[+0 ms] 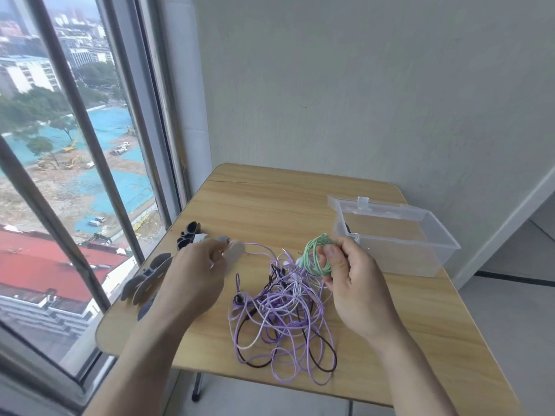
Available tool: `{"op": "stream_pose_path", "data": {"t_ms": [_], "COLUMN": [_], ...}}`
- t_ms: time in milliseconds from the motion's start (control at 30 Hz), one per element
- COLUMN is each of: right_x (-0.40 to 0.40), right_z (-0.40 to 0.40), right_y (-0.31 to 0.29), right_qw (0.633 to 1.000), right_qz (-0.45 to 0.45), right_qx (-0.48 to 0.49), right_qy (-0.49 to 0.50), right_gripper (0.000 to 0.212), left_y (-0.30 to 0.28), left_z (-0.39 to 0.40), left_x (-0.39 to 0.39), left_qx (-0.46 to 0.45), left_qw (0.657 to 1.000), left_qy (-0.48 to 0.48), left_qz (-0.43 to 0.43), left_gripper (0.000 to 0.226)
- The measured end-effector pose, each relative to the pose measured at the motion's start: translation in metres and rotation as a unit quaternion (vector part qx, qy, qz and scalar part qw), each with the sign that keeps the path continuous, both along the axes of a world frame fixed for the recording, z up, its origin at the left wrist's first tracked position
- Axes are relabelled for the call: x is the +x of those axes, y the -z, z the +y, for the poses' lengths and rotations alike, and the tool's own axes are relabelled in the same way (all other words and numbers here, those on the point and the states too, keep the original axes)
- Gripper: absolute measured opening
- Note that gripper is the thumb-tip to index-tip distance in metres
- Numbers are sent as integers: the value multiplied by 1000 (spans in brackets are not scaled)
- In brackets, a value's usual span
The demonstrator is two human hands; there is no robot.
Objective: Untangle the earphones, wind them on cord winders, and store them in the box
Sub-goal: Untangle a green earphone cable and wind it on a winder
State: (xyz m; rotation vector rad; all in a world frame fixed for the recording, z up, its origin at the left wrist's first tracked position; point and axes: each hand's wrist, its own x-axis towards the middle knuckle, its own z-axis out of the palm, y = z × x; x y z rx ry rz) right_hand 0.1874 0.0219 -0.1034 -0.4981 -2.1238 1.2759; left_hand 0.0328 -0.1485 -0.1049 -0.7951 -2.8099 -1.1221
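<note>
A tangle of purple, white and dark earphone cords [279,313] lies in the middle of the wooden table [270,202]. My right hand [357,283] grips a coiled bundle of green earphones [315,253] just above the tangle's far edge. My left hand [195,274] pinches a beige cord winder [235,252] at the tangle's left; a thin purple cord runs off from it. A clear plastic box [399,235] stands open at the right, its lid leaning back.
Several grey and dark cord winders [147,277] lie along the table's left edge by the window; more winders [187,234] sit farther back. A wall stands behind the table. The near table edge drops to a tiled floor.
</note>
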Motion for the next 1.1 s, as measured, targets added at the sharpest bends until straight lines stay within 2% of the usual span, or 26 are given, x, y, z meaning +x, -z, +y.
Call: {"op": "stream_pose_path", "data": {"t_ms": [100,167,233,300,333,400,467,567,600,667,733,900,1100], "right_x": [1,0,0,0,0,2,4,10,12,15,18,23,21], "right_z": [-1,-3,-5,-7,-8,-9,-9,-8,-7,-6,-3,5,6], "right_y": [-1,-1,-3,-6,-7,-9,-13,-21,-22,-25,-28,-29,-26], "right_qw": [1000,1000,999,998,998,997,995,986,982,976,975,992,996], "right_qz": [-7,-1,10,16,18,18,20,43,50,55,47,15,0], "right_qx": [5,-9,-33,-51,-58,-68,-78,-115,-125,-132,-127,-61,-63], "right_qy": [-7,-12,-19,-25,-30,-42,-62,-110,-130,-164,-179,-107,-58], "right_gripper": [21,21,20,20,20,21,26,30,30,32,35,30,25], "left_y": [-6,-9,-12,-15,-15,-15,-17,-21,-22,-21,-19,-14,-14], "left_z": [-4,-6,-4,2,4,8,10,14,16,21,26,35,45], "left_x": [0,1,4,9,10,12,17,28,32,41,52,66,74], "left_qx": [103,180,292,391,414,431,437,416,394,323,271,271,319], "left_qw": [993,978,928,845,821,801,797,810,821,864,895,890,861], "left_qy": [27,58,89,132,153,178,198,245,258,278,291,288,266], "left_qz": [-40,-87,-213,-339,-362,-375,-367,-332,-322,-266,-202,-227,-294], "left_gripper": [38,32,26,22,26,38,40,46,49,50,35,24,36]}}
